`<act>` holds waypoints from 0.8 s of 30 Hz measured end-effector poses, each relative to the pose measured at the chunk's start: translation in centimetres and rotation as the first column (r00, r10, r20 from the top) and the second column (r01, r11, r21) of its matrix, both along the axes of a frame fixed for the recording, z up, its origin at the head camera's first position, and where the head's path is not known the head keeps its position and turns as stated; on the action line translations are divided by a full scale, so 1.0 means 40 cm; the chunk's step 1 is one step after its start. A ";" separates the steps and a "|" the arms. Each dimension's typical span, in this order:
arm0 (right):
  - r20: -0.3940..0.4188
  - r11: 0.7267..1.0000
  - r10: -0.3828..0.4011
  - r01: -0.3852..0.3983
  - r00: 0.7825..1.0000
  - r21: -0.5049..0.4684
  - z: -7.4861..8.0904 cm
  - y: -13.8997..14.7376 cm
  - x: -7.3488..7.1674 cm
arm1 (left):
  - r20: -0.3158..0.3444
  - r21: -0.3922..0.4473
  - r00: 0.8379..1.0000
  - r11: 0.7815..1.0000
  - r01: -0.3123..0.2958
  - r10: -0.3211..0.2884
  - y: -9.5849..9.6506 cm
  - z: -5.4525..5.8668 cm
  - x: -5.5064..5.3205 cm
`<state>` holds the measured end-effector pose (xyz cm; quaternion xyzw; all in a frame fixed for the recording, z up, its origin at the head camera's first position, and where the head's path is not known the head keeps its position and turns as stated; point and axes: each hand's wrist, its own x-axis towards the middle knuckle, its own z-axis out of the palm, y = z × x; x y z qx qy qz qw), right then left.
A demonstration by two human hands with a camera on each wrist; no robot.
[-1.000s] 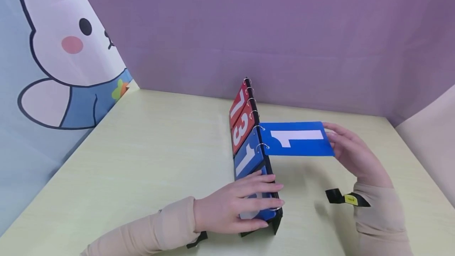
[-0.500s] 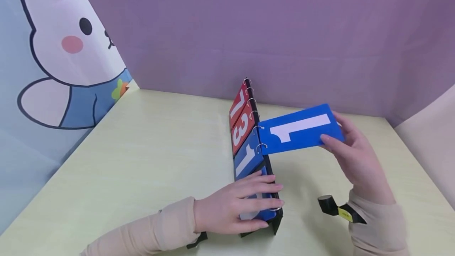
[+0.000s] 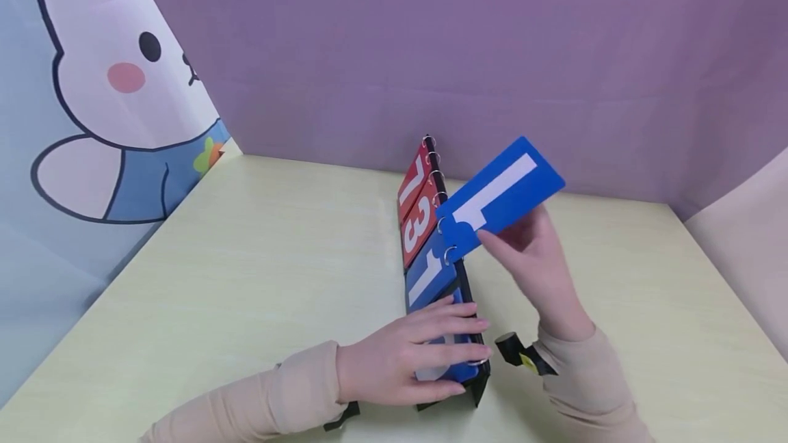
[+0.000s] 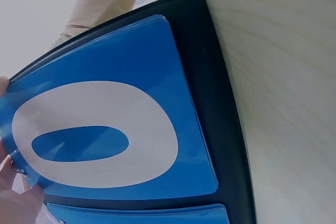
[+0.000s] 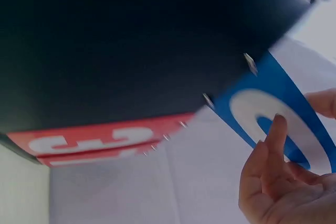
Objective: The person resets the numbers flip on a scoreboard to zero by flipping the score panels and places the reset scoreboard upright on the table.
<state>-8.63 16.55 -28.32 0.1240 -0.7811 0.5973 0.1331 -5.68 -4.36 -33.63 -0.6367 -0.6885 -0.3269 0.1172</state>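
A black tabletop flip scoreboard (image 3: 466, 286) carries number cards on metal rings. My right hand (image 3: 535, 265) holds a raised blue card (image 3: 511, 186) with a white 1, thumb at its front edge and fingers behind. The right wrist view shows those fingers against the card's back, which bears a 0 (image 5: 252, 106). Another blue 1 card (image 3: 427, 271) hangs beneath it. My left hand (image 3: 412, 354) rests across the near end of the scoreboard, fingers fairly straight over its top edge. It partly covers the nearest blue card, which reads 0 (image 4: 152, 150) in the left wrist view.
Two red cards hang at the scoreboard's far end, one with a 3 (image 3: 418, 223) and one with a 7 or 1 (image 3: 412, 183). Everything stands on a pale wooden table (image 3: 295, 245). A purple cloth (image 3: 394, 53) rises behind, and a cartoon-print cloth (image 3: 98, 128) hangs at left.
The raised blue card has swung up from nearly level at the right and tilts toward the left. My right hand has moved left with it. The left hand has stayed put.
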 end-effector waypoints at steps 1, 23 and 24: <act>-0.001 1.000 0.008 -0.008 1.000 0.022 -0.005 -0.008 -0.004 | -0.001 -0.001 1.000 1.000 0.000 0.000 0.000 0.000 0.000; -0.328 0.918 0.121 0.019 0.937 0.395 -0.043 -0.046 -0.025 | -0.114 0.047 0.993 0.999 -0.007 0.012 0.006 -0.011 -0.001; -0.356 0.910 0.154 0.008 0.922 0.414 -0.043 -0.043 -0.028 | -0.105 0.041 0.994 0.999 -0.008 0.012 0.006 -0.011 -0.001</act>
